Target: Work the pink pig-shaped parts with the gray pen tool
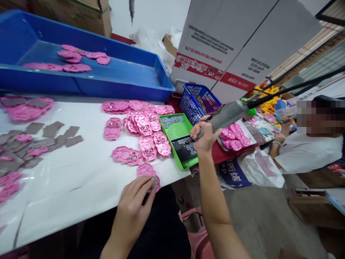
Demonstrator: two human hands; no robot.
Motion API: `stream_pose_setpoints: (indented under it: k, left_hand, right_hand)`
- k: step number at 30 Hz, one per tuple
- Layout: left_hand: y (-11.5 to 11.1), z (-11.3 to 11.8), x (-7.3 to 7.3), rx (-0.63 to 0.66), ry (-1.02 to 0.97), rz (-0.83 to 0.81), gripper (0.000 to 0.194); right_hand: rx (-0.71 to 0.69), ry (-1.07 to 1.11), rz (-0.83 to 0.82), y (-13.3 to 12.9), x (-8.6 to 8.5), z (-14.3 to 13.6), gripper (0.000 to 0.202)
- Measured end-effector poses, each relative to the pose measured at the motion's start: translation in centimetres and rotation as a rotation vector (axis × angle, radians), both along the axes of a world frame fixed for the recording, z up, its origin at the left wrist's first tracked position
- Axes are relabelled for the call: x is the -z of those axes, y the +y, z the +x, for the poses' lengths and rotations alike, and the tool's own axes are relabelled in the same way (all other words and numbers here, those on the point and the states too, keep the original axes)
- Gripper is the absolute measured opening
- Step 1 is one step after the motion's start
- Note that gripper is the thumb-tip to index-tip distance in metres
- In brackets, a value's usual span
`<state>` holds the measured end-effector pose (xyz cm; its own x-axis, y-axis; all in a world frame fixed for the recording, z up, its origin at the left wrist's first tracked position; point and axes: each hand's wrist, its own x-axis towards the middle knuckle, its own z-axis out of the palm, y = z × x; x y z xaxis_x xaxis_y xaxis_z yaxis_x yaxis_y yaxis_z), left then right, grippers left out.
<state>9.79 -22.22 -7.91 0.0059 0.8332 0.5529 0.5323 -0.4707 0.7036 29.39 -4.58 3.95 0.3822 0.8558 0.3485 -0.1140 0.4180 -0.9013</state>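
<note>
My right hand (204, 136) is wrapped round a grey electric screwdriver (228, 114). Its bit points down at a black perforated plate (183, 149) in a green tray (175, 130), where small metal screws (172, 121) lie in the far part. At the table's near edge, my left hand (136, 198) has its fingers closed on a pink plastic part (145, 169). A small greyish piece (155, 181) shows at those fingertips. Several more pink parts (142, 124), with shiny metal bits set in them, lie in a loose group just beyond.
A long blue bin (121, 81) holding several pink pieces stands along the back. Flat grey pieces (55, 128) are scattered at left. A blue basket (198, 91) stands behind the green tray. At right sits another person (309, 154). A second screwdriver (131, 9) hangs above.
</note>
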Motion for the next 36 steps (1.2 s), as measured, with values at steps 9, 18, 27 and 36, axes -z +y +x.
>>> stream_pose_setpoints:
  k: [9,18,27,36]
  left_hand:
    - [1.7,1.4,-2.6,-0.059,-0.121,0.035,0.028]
    - [0.8,0.2,-4.1,0.053,-0.269,0.038,0.020]
    - [0.1,-0.3,-4.5,0.083,-0.239,0.046,0.019]
    - [-0.8,-0.5,-5.6,0.008,0.041,-0.007,0.010]
  right_hand:
    - [-0.493,-0.029,0.107,-9.3,-5.0,-4.4,0.006]
    - [-0.736,-0.105,-0.009,-12.3,-5.5,-5.2,0.007]
    - [-0.716,-0.113,0.009,-12.8,-5.7,-5.7,0.008]
    - [-0.681,-0.132,0.018,-13.4,-5.3,-6.2,0.007]
